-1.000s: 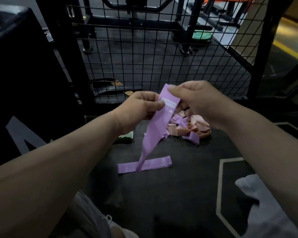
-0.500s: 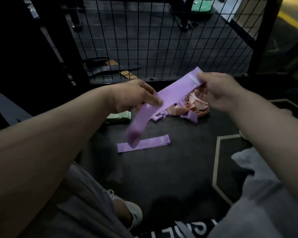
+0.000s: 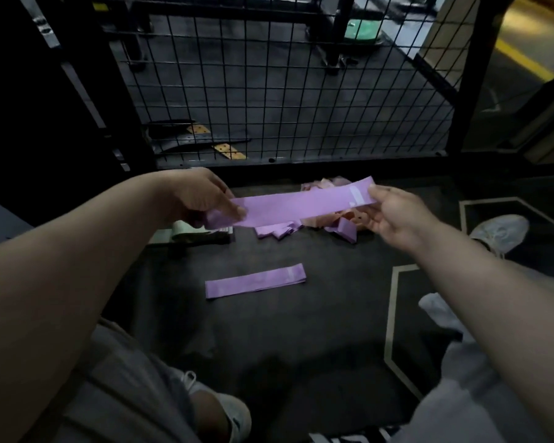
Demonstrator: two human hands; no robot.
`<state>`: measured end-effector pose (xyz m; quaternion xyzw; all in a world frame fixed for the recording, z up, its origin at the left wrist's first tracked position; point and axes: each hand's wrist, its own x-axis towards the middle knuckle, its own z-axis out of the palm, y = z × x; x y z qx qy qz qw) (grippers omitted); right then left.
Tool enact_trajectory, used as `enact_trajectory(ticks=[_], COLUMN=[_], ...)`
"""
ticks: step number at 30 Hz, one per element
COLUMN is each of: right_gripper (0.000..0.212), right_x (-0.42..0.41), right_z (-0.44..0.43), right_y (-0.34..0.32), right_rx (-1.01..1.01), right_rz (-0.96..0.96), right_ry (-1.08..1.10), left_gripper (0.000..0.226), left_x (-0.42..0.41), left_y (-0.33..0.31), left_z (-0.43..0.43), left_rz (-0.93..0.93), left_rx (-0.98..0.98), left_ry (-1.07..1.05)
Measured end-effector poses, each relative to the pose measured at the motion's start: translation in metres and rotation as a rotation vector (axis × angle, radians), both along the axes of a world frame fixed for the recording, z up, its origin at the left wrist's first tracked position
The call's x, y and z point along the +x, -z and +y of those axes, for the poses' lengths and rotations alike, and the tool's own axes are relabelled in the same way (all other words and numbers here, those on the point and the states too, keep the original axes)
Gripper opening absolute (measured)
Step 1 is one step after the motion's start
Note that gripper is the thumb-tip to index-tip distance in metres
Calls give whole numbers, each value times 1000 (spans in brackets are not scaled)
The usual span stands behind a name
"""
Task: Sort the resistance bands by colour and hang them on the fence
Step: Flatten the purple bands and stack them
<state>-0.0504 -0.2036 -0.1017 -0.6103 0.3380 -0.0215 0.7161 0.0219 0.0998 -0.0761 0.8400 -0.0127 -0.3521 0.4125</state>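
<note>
A purple resistance band [image 3: 301, 204] is stretched almost level between my hands, above the dark floor. My left hand [image 3: 202, 196] pinches its left end and my right hand [image 3: 397, 215] pinches its right end, near a white label. A second purple band [image 3: 256, 280] lies flat on the floor below. Behind the held band sits a tangled pile of pink and purple bands [image 3: 333, 223], partly hidden by it. The black wire fence [image 3: 285, 91] stands just beyond the pile.
A pale green folded band or pad [image 3: 186, 233] lies on the floor under my left hand. My knees and white shoes [image 3: 499, 233] frame the bottom and right. A dark padded block fills the left side. Gym equipment stands behind the fence.
The purple band went from hanging down to being pulled out flat and nearly level. My hands moved apart, and the view tilted further down toward the floor.
</note>
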Motion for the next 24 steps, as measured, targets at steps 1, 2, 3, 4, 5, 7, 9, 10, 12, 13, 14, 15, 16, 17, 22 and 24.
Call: enact_trajectory(ticks=[1, 2, 3, 4, 5, 7, 9, 10, 12, 13, 14, 15, 16, 17, 22, 24], right_gripper=[11, 9, 7, 7, 7, 8, 7, 6, 8, 9, 8, 7, 5, 5, 11, 20], right_x=[-1, -1, -1, -2, 0, 2, 5, 7, 13, 16, 18, 22, 25, 30, 47, 50], right_z=[0, 1, 2, 3, 5, 9, 12, 13, 14, 14, 15, 16, 17, 17, 17, 17], right_y=[2, 6, 11, 17, 24, 38, 52, 59, 75, 83, 90, 100, 108, 120, 178, 198], right_rx=[-15, -35, -64, -91, -110, -124, -109, -102, -114, -133, -154, -180, -203, -220, -303, -360], right_rz=[28, 59, 86, 105, 119, 139, 162, 177, 207, 226, 247, 273, 298, 321, 355, 386], right_ry=[8, 4, -7, -24, -43, -77, -95, -106, -123, -133, -148, -169, -183, -194, -264, -280], left_gripper=[27, 24, 21, 19, 19, 23, 26, 27, 29, 30, 29, 26, 23, 21, 28, 28], left_x=[1, 1, 0, 0, -1, 0, 2, 6, 11, 13, 15, 17, 18, 18, 19, 20], left_y=[3, 6, 9, 12, 14, 24, 32, 38, 51, 57, 64, 73, 81, 92, 163, 190], left_z=[1, 3, 4, 5, 6, 8, 9, 9, 10, 11, 12, 14, 15, 16, 11, 8], left_rz=[-14, -26, -37, -46, -57, -86, -111, -127, -146, -142, -136, -120, -98, -59, 115, 186], left_rx=[13, 28, 35, 34, 28, -6, -38, -37, 3, 33, 61, 91, 108, 116, 128, 123], left_ry=[-42, -89, -137, -183, -230, -331, -417, -451, -489, -491, -490, -492, -508, -531, -643, -703])
